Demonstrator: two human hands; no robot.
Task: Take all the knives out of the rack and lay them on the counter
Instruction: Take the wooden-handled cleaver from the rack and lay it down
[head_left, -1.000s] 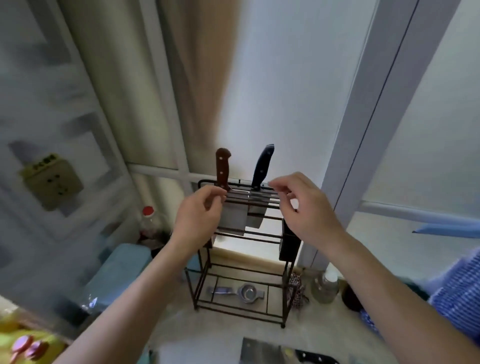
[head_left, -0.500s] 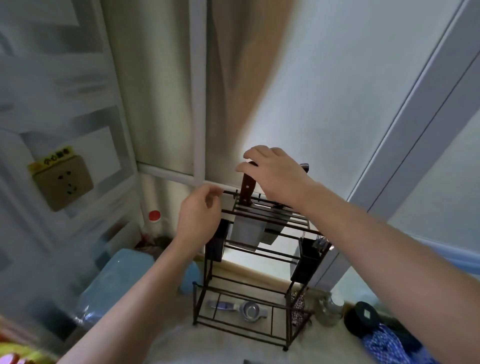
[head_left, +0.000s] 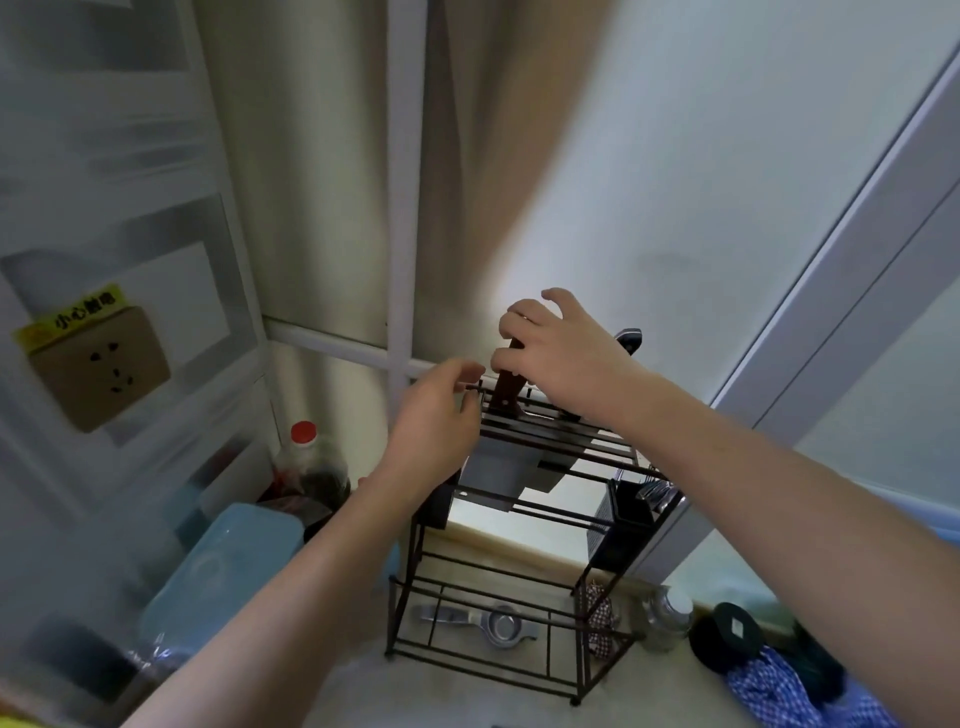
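I am starting to draw the brown-handled knife (head_left: 506, 387) up out of the wire rack (head_left: 545, 499). My right hand (head_left: 563, 353) curls closed around its handle above the rack's top; my left hand (head_left: 434, 421) pinches the rack's top left corner to steady it. A black-handled knife (head_left: 627, 340) waits in the rack just right of my right hand. Next comes a straight upward pull

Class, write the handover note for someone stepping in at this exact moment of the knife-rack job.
Right hand: wrapped around the brown wooden-handled knife, blade in the top slots of the dark wire rack.
Left hand: pinching the rack's top left corner, apparently steadying it.
Black-handled knife: slotted behind the right hand.
Done: no knife out that the view shows.
Left: lift both out, lay them on the counter.
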